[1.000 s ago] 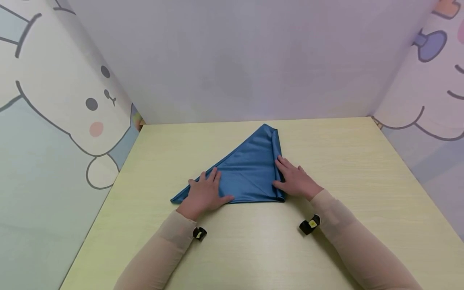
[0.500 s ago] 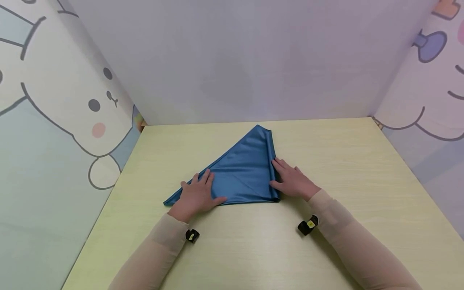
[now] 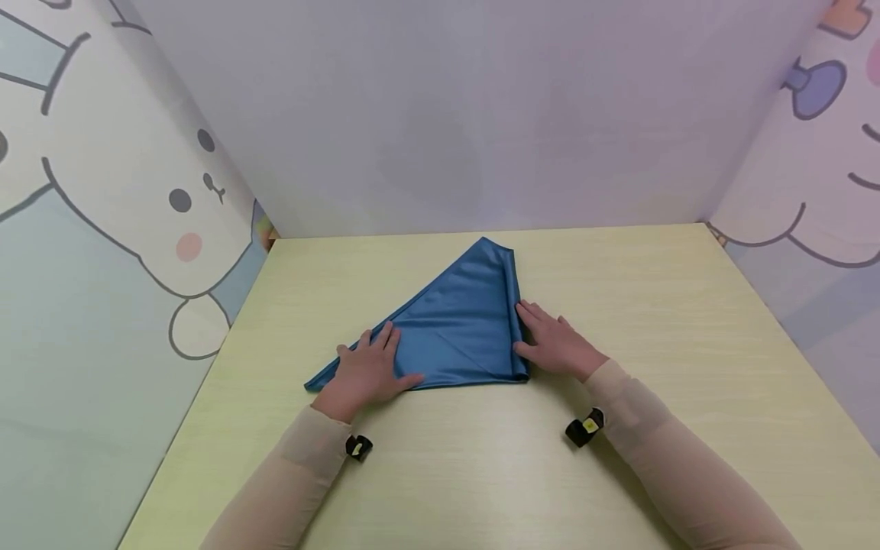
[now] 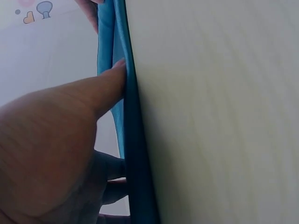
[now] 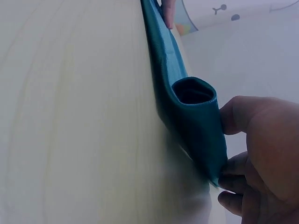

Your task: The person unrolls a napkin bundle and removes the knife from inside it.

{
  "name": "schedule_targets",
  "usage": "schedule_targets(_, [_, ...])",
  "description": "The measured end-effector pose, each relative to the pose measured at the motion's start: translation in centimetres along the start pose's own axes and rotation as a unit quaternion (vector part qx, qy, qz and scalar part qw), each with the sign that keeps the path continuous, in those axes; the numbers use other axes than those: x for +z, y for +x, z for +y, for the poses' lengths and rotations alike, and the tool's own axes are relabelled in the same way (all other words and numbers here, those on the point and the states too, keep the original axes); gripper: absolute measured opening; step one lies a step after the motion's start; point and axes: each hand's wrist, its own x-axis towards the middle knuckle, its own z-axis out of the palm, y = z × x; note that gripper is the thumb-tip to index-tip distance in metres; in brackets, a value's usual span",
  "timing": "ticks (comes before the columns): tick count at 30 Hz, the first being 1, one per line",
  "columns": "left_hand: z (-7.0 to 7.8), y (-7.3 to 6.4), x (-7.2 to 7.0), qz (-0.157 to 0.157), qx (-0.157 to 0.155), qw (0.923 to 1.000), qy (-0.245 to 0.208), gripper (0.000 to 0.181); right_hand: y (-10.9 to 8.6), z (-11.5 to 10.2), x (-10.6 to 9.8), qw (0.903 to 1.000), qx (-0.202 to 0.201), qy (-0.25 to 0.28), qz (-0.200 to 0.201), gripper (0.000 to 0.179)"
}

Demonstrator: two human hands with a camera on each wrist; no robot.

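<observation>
A shiny blue cloth lies on the table as a triangle, its peak toward the back wall and its right edge turned into a narrow roll. Spread over the cloth's left part, my left hand presses down, thumb near the front edge. My right hand touches the outer side of the roll with fingertips and thumb. In the right wrist view the hollow end of the rolled cloth faces the camera, the thumb against its side. The left wrist view shows the cloth's front edge beside the left thumb.
The pale wooden table reaches back to a plain light wall. Cartoon-printed panels stand at the left and right sides. Black camera mounts sit on both wrists.
The cloth has slid a little to the left, and my left hand has moved left with it. My right hand has shifted slightly left, keeping to the rolled edge.
</observation>
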Motion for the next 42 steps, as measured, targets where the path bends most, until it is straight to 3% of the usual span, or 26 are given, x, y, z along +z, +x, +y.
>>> schedule_targets(17, [-1.2, -0.1, 0.1, -0.004, -0.005, 0.9999, -0.009, 0.104, 0.3, 0.8, 0.2, 0.9992, 0.002, 0.034, -0.021, 0.074])
schedule_targets(28, [-1.6, 0.0, -0.2, -0.009, -0.004, 0.9992, -0.04, 0.103, 0.4, 0.2, 0.3, 0.9992, -0.013, 0.037, -0.007, 0.073])
schedule_targets(33, [0.3, 0.8, -1.4, -0.018, 0.002, 0.9985, -0.052, 0.095, 0.8, -0.2, 0.6, 0.9991, -0.022, 0.036, 0.007, 0.073])
schedule_targets(37, [3.4, 1.7, -2.4, -0.016, 0.022, 0.9982, -0.054, 0.089, 1.4, -1.1, 0.8, 0.9979, -0.039, 0.048, 0.017, 0.076])
schedule_targets(42, [7.1, 2.4, -2.7, -0.01, 0.061, 0.9972, -0.041, 0.089, 2.3, -2.4, 1.4, 0.9973, -0.064, 0.025, 0.025, 0.082])
